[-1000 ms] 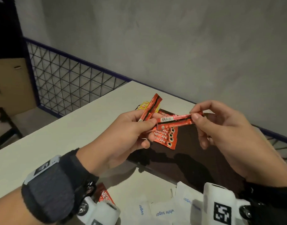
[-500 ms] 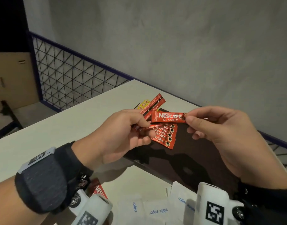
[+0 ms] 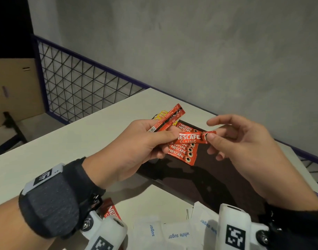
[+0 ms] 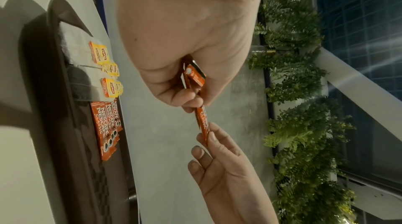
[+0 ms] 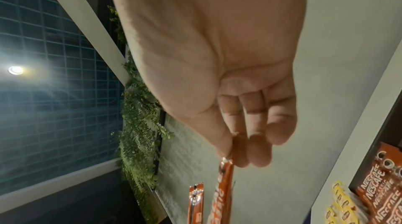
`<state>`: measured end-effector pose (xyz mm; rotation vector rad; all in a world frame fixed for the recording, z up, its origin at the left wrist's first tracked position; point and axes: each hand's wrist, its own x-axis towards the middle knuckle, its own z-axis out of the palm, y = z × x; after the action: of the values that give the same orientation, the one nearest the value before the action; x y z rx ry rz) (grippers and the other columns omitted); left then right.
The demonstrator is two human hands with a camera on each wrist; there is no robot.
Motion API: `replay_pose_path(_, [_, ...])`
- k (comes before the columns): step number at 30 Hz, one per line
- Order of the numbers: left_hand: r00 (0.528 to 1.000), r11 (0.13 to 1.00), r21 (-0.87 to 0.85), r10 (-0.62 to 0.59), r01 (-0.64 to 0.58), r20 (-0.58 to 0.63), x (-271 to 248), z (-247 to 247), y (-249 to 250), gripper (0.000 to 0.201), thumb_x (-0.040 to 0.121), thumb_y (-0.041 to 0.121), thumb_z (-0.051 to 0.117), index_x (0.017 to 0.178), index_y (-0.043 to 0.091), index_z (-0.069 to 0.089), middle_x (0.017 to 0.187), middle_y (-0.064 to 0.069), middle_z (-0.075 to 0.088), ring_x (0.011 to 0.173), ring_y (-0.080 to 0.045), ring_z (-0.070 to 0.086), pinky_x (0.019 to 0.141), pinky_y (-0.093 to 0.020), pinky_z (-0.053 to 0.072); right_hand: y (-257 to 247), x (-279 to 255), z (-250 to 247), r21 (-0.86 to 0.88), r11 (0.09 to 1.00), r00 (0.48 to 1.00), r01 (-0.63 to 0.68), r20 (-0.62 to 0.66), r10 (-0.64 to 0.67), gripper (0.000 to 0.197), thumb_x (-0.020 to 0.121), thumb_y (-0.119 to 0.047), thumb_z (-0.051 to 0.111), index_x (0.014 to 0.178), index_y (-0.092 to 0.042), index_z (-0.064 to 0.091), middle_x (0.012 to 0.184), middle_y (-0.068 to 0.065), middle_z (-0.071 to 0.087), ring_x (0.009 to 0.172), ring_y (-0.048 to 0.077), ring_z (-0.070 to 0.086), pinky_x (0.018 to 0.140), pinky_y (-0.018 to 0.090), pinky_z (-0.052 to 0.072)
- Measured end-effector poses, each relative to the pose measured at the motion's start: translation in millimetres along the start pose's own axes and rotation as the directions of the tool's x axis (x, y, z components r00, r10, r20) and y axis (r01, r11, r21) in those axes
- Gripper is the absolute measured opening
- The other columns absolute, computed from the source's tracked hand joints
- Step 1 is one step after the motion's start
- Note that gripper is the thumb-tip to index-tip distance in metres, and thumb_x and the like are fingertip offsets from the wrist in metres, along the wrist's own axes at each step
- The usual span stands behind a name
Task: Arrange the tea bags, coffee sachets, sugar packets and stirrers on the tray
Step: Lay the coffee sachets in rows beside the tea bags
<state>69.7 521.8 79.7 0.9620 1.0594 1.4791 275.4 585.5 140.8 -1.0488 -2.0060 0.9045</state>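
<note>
Red coffee sachet (image 3: 189,138) pinched by right hand (image 3: 244,148), left hand (image 3: 136,147) gripping spares, probably feeding the tray (image 3: 217,177) row 1 at a time

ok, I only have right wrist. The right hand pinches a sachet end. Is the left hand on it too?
Observer: Yes, the left hand grips the other end of that sachet.
Operator: Anything else in the left?
Observer: What looks like two spare sachets, sticking up past its thumb.
Operator: Sugar on the tray?
Observer: None that I can see. The sugar packets lie on the table, on the near side of the tray.
</note>
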Motion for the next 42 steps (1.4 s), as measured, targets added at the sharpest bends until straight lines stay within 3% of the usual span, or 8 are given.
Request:
replay_pose_path(7, [0.962,0.998,-0.022,0.047,-0.055,-0.268,14,-15,4,0.016,0.094,0.003,0.064,0.097,0.012,0.077,0.066,0.001,0.063,0.056,-0.01,0.051,0.044,-0.022,0.037,24,13,2,-0.206,0.905,0.913,-0.372,0.096,0.397,0.005,0.091,-0.008,0.072,0.087,-0.009,0.075,0.074,0.008,0.075,0.067,0.013,0.066,0.063,0.029,0.051])
replay_pose_path(17, [0.969,0.995,-0.068,0.06,-0.079,-0.24,18,-23,5,0.014,0.087,0.002,0.075,0.087,0.016,0.072,0.062,0.002,0.057,0.057,-0.01,0.05,0.049,-0.025,0.04,51,41,22,-0.361,0.718,0.726,-0.595,0.141,0.673,0.003,0.087,-0.014,0.076,0.09,-0.014,0.076,0.085,0.004,0.07,0.075,0.016,0.053,0.063,0.029,0.041])
replay_pose_path(23, [0.974,0.997,-0.051,0.054,-0.067,-0.218,16,-25,4,0.043,0.087,-0.003,0.073,0.068,0.023,0.043,0.056,0.004,0.046,0.052,-0.011,0.043,0.047,-0.022,0.04,55,50,30,-0.415,0.721,0.748,-0.555,0.129,0.651,0.008,0.086,-0.017,0.079,0.091,-0.014,0.073,0.085,0.004,0.074,0.073,0.016,0.06,0.067,0.031,0.046])
replay_pose_path(29, [0.994,0.996,-0.089,-0.018,0.008,-0.11,12,-18,7,0.028,0.092,0.007,0.069,0.076,0.016,0.049,0.063,0.002,0.043,0.05,-0.009,0.037,0.041,-0.02,0.031,41,57,30,-0.425,0.745,0.809,-0.514,0.049,0.586,0.026,0.089,-0.036,0.076,0.102,-0.016,0.067,0.093,0.004,0.071,0.081,0.019,0.062,0.069,0.033,0.05])
replay_pose_path(33, [0.995,0.991,-0.105,-0.078,0.084,0.055,6,-14,12,0.024,0.1,0.015,0.06,0.081,0.016,0.046,0.062,0.001,0.042,0.046,-0.009,0.03,0.037,-0.019,0.025,-1,36,15,-0.063,0.933,0.933,-0.354,0.045,0.357,0.021,0.092,-0.023,0.073,0.113,-0.024,0.068,0.097,0.006,0.072,0.08,0.015,0.064,0.07,0.034,0.05])
replay_pose_path(36, [0.964,0.986,-0.073,-0.128,0.148,0.232,-1,-13,14,0.019,0.102,0.022,0.053,0.087,0.015,0.046,0.065,-0.002,0.042,0.046,-0.01,0.031,0.039,-0.02,0.025,-30,4,15,0.209,0.959,0.975,-0.193,0.154,0.162,0.039,0.087,-0.024,0.074,0.124,-0.033,0.066,0.11,0.001,0.075,0.095,0.012,0.072,0.082,0.034,0.055])
replay_pose_path(39, [0.919,0.979,-0.005,-0.189,0.203,0.346,-6,-8,12,0.024,0.103,0.024,0.048,0.082,0.014,0.053,0.064,-0.004,0.045,0.043,-0.011,0.035,0.039,-0.021,0.024,-35,-12,24,0.173,0.982,0.978,-0.081,0.205,0.044,0.049,0.079,-0.035,0.073,0.127,-0.034,0.065,0.114,-0.005,0.075,0.105,0.009,0.071,0.087,0.034,0.057])
replay_pose_path(42, [0.917,0.978,0.041,-0.207,0.205,0.341,-7,-4,9,0.023,0.103,0.021,0.05,0.084,0.015,0.062,0.068,-0.009,0.056,0.045,-0.014,0.043,0.038,-0.02,0.03,-26,-6,27,0.096,0.995,0.99,-0.005,0.139,-0.008,0.019,0.087,-0.018,0.075,0.105,-0.022,0.075,0.095,0.003,0.077,0.082,0.015,0.071,0.068,0.033,0.055])
